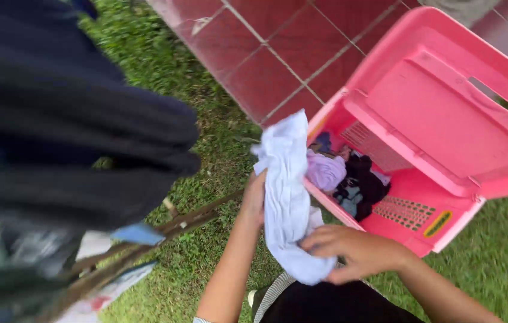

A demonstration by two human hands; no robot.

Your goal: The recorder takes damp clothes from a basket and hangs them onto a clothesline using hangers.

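Fingers of both hands, left (254, 197) and right (350, 251), are clamped on a white cloth (287, 197) held over the grass (206, 101), just left of the pink basket (445, 119); gripping opposite edges would probably spread it best.

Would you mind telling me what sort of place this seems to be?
Probably a backyard laundry-drying spot. There is grass beside red paving, a pink basket of clothes on the lawn, and both hands hold a white cloth near dark garments hanging close by.
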